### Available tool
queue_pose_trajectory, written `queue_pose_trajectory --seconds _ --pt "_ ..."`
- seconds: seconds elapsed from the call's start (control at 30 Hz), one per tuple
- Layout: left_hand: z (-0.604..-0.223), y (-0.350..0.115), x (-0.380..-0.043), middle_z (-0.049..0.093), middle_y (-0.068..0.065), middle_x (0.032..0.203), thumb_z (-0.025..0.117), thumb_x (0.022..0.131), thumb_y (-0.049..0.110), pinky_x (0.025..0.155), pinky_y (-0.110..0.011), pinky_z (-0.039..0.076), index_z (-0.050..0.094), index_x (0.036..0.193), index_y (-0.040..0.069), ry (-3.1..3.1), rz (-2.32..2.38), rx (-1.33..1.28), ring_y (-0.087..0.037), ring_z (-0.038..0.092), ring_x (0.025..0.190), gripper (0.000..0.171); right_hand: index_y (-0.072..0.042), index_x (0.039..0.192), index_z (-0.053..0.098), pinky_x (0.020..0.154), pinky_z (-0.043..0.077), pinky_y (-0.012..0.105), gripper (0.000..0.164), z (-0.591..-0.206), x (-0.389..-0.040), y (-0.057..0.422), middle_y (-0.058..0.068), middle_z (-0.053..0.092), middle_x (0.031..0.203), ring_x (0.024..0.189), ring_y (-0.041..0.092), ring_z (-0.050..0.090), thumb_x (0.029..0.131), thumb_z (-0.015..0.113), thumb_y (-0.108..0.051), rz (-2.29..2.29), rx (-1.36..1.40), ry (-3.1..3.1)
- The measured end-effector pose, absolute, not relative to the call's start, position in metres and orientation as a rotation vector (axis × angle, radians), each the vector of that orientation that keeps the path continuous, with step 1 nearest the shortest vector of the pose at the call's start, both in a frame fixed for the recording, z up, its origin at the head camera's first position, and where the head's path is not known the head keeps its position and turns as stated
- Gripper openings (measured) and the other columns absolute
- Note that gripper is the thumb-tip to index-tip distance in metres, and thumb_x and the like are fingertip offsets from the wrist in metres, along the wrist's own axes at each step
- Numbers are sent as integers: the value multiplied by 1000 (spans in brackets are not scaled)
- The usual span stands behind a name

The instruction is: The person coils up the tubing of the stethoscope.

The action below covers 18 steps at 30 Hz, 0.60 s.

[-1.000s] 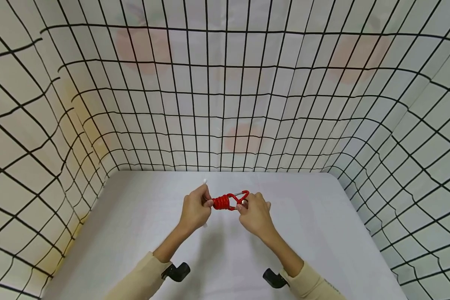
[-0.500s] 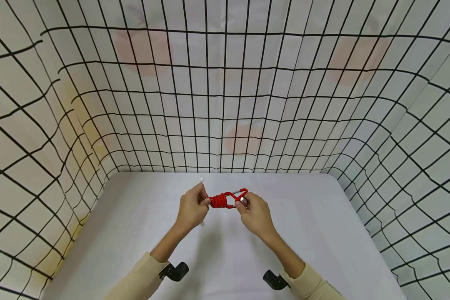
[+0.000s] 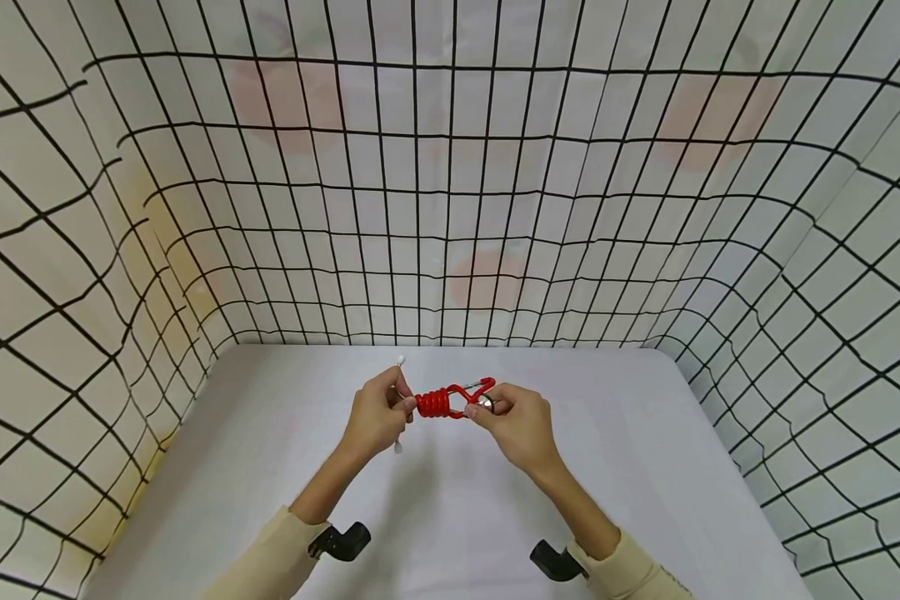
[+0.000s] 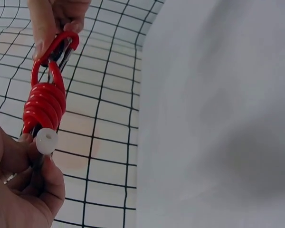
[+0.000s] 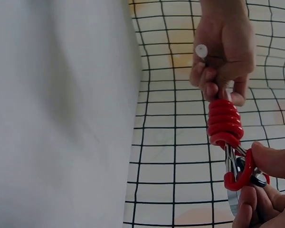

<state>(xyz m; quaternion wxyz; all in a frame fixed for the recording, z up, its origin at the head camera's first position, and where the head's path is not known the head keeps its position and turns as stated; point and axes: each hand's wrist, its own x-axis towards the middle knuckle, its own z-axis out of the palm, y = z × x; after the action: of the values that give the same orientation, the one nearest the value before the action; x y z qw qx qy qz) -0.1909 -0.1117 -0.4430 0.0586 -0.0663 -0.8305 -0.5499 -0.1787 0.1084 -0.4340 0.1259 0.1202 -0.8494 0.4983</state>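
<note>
A red coiled cord [image 3: 432, 404] stretches between the two hands, above the table. My left hand [image 3: 375, 417] pinches its left end, where a thin dark rod with a white cap [image 3: 401, 360] at each tip stands crosswise; much of the rod is hidden by the fingers. At the coil's other end is a red carabiner-like clip [image 5: 249, 168] with a metal gate. Fingers and thumb of my right hand [image 3: 525, 425] grip the clip end around a shiny silver and black round piece [image 3: 484, 402], partly covered by the fingertips.
A white-covered table [image 3: 615, 467] lies under the hands. Black wire mesh [image 3: 450, 192] rises at its back and both sides, with pale cloth behind. Each sleeve cuff carries a black camera mount [image 3: 341, 542].
Both hands and the red coil between them have shifted slightly left. The right hand has changed its finger position, and more of the silver piece shows than one second ago.
</note>
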Motion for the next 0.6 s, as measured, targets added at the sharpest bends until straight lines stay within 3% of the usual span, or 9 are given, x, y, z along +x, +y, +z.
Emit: queue_pose_trajectory --seconds 0.33,0.6 --pt "-443 -122 -192 62 -9 66 64 87 -1 47 -31 49 55 82 10 -2542 -1687 -275 -22 55 54 16 -13 74 69 49 35 29 13 -434 -181 110 -4 61 61 67 17 52 77 80 -20 1450 248 -2472" --pt "-441 -123 -190 61 -8 63 64 87 -2 47 -31 50 55 80 10 -2539 -1711 -292 -22 55 52 16 -11 76 67 55 41 32 14 -436 -185 111 2 61 66 69 22 55 83 74 -20 1597 87 -2472"
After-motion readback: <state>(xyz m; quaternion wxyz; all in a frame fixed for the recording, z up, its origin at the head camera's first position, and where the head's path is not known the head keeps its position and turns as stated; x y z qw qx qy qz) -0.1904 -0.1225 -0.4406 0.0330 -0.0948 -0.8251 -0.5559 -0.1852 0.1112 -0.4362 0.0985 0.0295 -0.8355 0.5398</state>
